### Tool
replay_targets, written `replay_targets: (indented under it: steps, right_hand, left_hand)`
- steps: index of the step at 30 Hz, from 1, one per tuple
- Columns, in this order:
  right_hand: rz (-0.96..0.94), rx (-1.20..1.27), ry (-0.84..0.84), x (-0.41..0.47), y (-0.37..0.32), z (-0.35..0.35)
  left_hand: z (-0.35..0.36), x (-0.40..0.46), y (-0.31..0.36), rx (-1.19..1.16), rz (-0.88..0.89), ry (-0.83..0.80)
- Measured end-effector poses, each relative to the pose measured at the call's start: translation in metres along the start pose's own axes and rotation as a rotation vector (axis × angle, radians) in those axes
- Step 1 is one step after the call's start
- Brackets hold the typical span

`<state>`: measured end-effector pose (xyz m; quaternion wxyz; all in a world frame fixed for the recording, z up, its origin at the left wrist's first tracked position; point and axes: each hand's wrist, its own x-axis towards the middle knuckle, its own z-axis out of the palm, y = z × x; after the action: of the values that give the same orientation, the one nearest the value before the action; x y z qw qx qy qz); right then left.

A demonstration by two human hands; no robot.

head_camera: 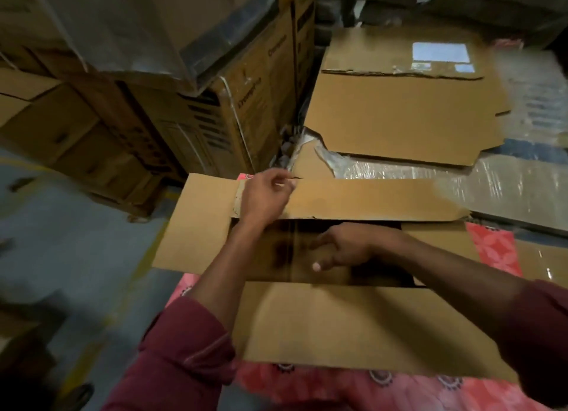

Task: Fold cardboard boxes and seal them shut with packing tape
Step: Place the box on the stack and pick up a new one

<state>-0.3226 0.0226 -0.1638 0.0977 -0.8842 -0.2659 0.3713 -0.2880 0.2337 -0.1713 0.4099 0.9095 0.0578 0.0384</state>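
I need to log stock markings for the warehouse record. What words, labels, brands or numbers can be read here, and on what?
Nothing reads for certain.
Tall brown printed carton at left: vertical dark lettering and black bars, too blurred to read.
Flattened brown cardboard sheet behind: pale rectangular labels, text too small.
Open brown cardboard box being folded: no print visible.

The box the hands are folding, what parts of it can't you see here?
- Head view: the inside of the box is too dark to make out.
- The near flap's right end sits behind the right sleeve.
- Whether the left hand pinches the far flap is blurred.
- The right hand's fingertips are lost in shadow.
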Motion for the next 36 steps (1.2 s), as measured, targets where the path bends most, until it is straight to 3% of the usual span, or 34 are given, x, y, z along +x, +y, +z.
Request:
replay_targets:
  steps: [2, 4, 7, 9, 14, 19, 26, 32, 36]
  right_hand:
    - [-0.01, -0.072, 0.004, 0.025, -0.013, 0.006]
    - [-0.025, -0.146, 0.008, 0.043, -0.023, 0.01]
    - [0.011, -0.188, -0.074, 0.064, -0.037, 0.008]
    - [0.012, -0.223, -0.106, 0.078, -0.054, 0.003]
    - [-0.04, -0.291, 0.006, 0.107, -0.076, -0.008]
    - [-0.146, -0.23, 0.229, 0.088, -0.073, -0.048]
    - [0.006, 0.04, 0.462, 0.125, -0.04, -0.104]
    - [0.066, 0.037, 0.471, 0.14, -0.009, -0.089]
    - [0.024, -0.002, 0.491, 0.108, -0.019, -0.05]
  left_hand:
    - [-0.025, -0.005, -0.036, 0.079, -0.102, 0.214]
    - [-0.047, -0.005, -0.068, 0.254, -0.23, 0.307]
    - [-0.064, 0.005, -0.093, 0.462, -0.383, 0.149]
    - [-0.07, 0.015, -0.099, 0.481, -0.421, 0.079]
    - [-0.091, 0.025, -0.108, 0.405, -0.548, 0.12]
    - [-0.119, 0.022, -0.081, 0.51, -0.452, 0.023]
    - [-0.101, -0.013, -0.015, 0.565, -0.337, -0.09]
    - [-0.021, -0.055, -0.014, 0.481, -0.243, -0.23]
    - [0.007, -0.063, -0.032, 0.557, -0.205, -0.319]
